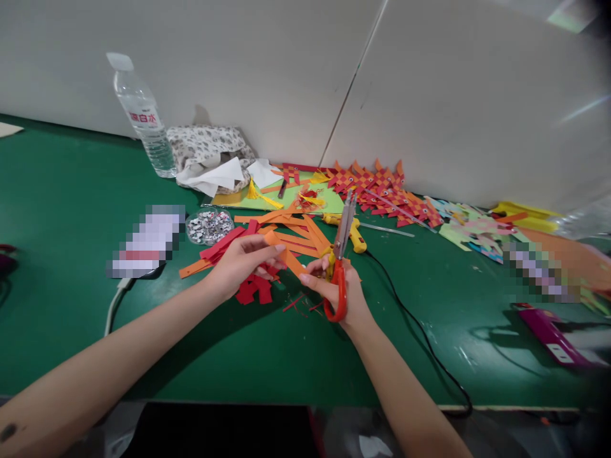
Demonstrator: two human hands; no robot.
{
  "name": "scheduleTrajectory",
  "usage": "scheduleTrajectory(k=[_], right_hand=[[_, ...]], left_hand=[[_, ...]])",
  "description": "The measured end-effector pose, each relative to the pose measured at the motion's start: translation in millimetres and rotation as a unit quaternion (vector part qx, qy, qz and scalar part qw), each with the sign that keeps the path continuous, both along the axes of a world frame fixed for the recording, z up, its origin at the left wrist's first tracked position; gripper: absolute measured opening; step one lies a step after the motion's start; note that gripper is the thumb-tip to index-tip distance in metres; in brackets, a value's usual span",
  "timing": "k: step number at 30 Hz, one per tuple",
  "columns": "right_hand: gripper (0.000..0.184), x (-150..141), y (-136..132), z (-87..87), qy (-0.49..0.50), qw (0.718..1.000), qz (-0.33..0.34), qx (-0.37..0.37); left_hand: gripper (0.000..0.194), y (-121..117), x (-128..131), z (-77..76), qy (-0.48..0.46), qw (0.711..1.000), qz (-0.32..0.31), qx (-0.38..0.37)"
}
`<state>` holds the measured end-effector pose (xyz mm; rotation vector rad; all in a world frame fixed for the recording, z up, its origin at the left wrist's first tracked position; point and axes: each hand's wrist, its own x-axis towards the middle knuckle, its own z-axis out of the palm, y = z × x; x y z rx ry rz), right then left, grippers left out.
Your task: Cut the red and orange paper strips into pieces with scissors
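An orange paper strip (pixel 290 259) stretches between my two hands above the green table. My left hand (pixel 245 259) pinches its upper left part between thumb and fingers. My right hand (pixel 346 286) has the red-handled scissors (pixel 340 280) hooked on it, blades pointing up and away, while its thumb and fingertip grip the strip's lower right end. Beneath and behind the hands lie several loose orange strips (pixel 296 236) and red paper pieces (pixel 252 289). A yellow glue gun (pixel 356 235) rests just behind the scissors, partly covered by them.
A clear dish of googly eyes (pixel 209 226) and a blurred phone (pixel 151 242) on a cable are at left. Behind stand a water bottle (pixel 143 117) and a tissue pouch (pixel 210 149). Woven paper fish (pixel 377 187) are piled by the wall. A black cord (pixel 410 305) and purple power strip (pixel 548 334) lie right.
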<state>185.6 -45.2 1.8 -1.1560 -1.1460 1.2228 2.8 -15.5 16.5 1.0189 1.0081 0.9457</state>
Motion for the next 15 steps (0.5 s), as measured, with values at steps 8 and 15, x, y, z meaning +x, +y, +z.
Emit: scheduleTrajectory(k=[8,15], right_hand=[[0.045,1.4,0.5,0.4,0.013,0.999,-0.03,0.005],[0.044,1.4,0.3,0.8,0.022,0.999,-0.033,0.002]], left_hand=[[0.025,4.4,-1.8,-0.8,-0.045,0.998,0.032,-0.001],[0.025,5.1,-2.6,-2.4,-0.055,0.997,0.045,-0.004]])
